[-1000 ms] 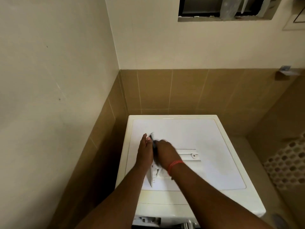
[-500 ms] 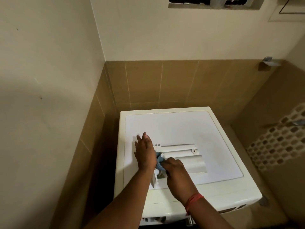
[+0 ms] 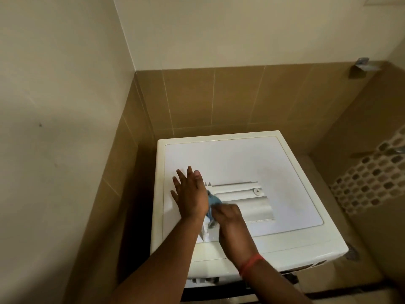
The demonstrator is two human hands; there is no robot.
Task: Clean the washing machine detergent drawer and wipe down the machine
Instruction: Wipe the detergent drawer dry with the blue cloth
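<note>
Blue cloth bunched in right hand, mid-frame; detergent drawer runs rightward from it. Left hand spread flat, bracing.

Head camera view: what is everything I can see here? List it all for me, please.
washing machine: one, white, in the tiled corner
detergent drawer: one, white, lying on the machine's top
cloth: one, blue, on the drawer between the hands
wall tiles: many, tan, behind the machine
mosaic tiles: patch, mixed brown and white, right
bracket: one, metal, upper right wall
left hand: fingers spread, steadying the drawer
right hand: holding the cloth
wristband: one, red, right wrist
</note>
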